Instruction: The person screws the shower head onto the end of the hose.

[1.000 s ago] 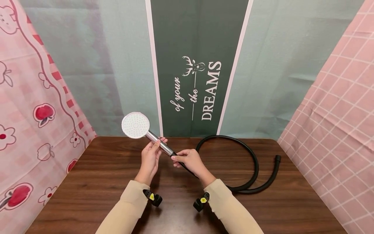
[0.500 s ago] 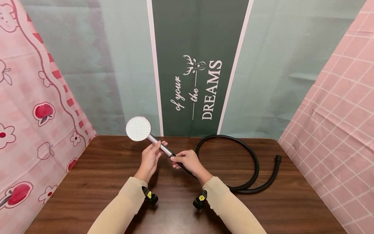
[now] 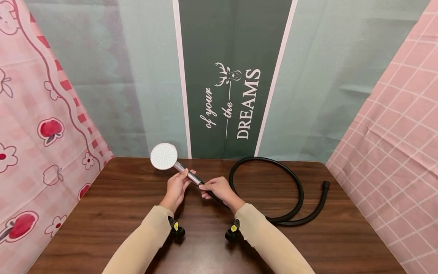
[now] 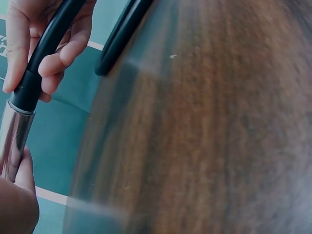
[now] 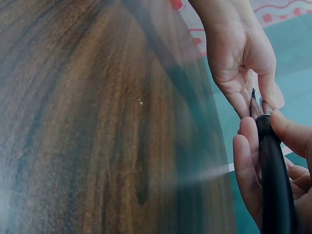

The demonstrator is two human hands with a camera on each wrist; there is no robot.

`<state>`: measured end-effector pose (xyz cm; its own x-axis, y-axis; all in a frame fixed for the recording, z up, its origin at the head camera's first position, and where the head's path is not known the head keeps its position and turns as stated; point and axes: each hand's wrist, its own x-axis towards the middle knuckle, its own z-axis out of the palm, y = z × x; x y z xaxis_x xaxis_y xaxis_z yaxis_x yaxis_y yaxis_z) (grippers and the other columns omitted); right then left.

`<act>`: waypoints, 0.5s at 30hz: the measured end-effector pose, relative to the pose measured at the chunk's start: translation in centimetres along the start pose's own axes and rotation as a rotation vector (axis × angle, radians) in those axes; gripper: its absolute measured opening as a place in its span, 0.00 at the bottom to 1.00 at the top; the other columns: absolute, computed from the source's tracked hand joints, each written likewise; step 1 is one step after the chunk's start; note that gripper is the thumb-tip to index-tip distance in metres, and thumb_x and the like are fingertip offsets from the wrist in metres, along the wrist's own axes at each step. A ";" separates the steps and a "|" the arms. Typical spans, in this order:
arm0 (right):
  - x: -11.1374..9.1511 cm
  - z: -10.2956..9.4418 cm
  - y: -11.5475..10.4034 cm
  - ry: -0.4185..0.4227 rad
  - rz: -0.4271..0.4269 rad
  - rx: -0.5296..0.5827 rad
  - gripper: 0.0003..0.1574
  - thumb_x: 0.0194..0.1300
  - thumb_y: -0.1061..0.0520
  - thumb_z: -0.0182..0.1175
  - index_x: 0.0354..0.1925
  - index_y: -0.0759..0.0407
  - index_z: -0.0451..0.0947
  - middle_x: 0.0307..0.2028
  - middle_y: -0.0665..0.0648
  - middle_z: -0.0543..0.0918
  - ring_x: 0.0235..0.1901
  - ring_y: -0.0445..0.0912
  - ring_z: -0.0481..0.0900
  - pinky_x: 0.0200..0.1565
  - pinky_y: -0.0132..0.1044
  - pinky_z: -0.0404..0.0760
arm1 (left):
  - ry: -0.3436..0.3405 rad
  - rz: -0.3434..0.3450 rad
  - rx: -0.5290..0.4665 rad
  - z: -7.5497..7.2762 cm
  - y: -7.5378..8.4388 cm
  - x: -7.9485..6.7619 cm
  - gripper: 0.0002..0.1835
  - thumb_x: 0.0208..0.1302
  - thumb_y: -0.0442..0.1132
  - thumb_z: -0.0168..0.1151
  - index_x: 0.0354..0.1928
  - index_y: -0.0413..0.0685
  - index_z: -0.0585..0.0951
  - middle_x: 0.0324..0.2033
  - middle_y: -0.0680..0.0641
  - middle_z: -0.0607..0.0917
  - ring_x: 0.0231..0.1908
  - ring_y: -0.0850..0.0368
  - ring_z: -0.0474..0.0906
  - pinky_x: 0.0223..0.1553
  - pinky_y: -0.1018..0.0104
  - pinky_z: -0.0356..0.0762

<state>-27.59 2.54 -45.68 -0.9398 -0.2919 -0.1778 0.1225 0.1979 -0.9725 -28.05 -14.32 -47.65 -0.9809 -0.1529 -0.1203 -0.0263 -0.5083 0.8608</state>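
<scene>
A shower head (image 3: pixel 164 156) with a round white nozzle face and a chrome handle tilts up to the left over the table's back edge. My left hand (image 3: pixel 176 189) holds it by the handle (image 4: pixel 14 134), thumb on top. At the handle's lower end my right hand (image 3: pixel 219 190) pinches the black connector (image 4: pixel 28 90) of the shower hose. In the right wrist view the connector (image 5: pixel 263 124) sits against the handle's end, between the right thumb and fingers. The black hose (image 3: pixel 301 190) runs from there under the right wrist and loops on the table.
The hose's free end (image 3: pixel 326 185) lies at the right of the brown wooden table (image 3: pixel 205 243). A green-grey cloth (image 3: pixel 232 49) hangs behind, with pink patterned cloths (image 3: pixel 51 152) on the left and a pink checked one (image 3: pixel 386 144) on the right.
The shower head has come down and slightly to the right, its nozzle face now lower against the table's back edge. Both hands keep their hold; the looped hose lies nearly unchanged.
</scene>
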 end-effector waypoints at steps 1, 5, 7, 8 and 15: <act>0.1 0.0 0.1 0.000 0.004 -0.003 0.17 0.62 0.58 0.68 0.39 0.74 0.83 0.21 0.54 0.85 0.20 0.39 0.84 0.30 0.35 0.90 | 0.002 -0.004 -0.002 -0.1 -0.1 0.1 0.14 0.76 0.37 0.52 0.54 0.32 0.73 0.38 0.49 0.89 0.49 0.56 0.86 0.46 0.76 0.84; 0.3 0.1 0.4 -0.002 0.017 -0.013 0.17 0.62 0.58 0.68 0.39 0.74 0.83 0.21 0.54 0.85 0.20 0.39 0.84 0.28 0.33 0.88 | 0.006 -0.018 -0.006 -0.3 -0.5 0.2 0.18 0.76 0.37 0.52 0.58 0.29 0.71 0.40 0.47 0.89 0.47 0.58 0.86 0.46 0.76 0.84; 0.4 0.2 0.5 -0.002 0.024 -0.016 0.17 0.62 0.58 0.68 0.39 0.74 0.83 0.21 0.54 0.84 0.20 0.39 0.84 0.28 0.32 0.88 | 0.012 -0.027 -0.011 -0.4 -0.6 0.3 0.19 0.76 0.36 0.52 0.60 0.27 0.69 0.41 0.45 0.88 0.45 0.60 0.86 0.46 0.76 0.84; 0.4 0.2 0.5 0.000 0.028 -0.018 0.17 0.62 0.58 0.68 0.39 0.74 0.83 0.21 0.53 0.84 0.20 0.39 0.84 0.28 0.32 0.88 | 0.014 -0.031 -0.013 -0.5 -0.7 0.3 0.20 0.76 0.36 0.52 0.60 0.26 0.69 0.42 0.45 0.88 0.44 0.61 0.86 0.46 0.76 0.84; 0.4 0.3 0.6 0.009 0.064 -0.030 0.17 0.63 0.58 0.67 0.40 0.74 0.83 0.20 0.53 0.83 0.19 0.38 0.83 0.28 0.31 0.88 | 0.011 -0.062 -0.003 -0.7 -1.2 0.5 0.21 0.76 0.37 0.51 0.61 0.26 0.68 0.39 0.47 0.89 0.48 0.57 0.86 0.45 0.76 0.84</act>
<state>-27.78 2.28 -46.41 -0.9332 -0.2691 -0.2382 0.1732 0.2440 -0.9542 -28.38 -14.36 -49.04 -0.9753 -0.1304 -0.1783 -0.0860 -0.5194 0.8502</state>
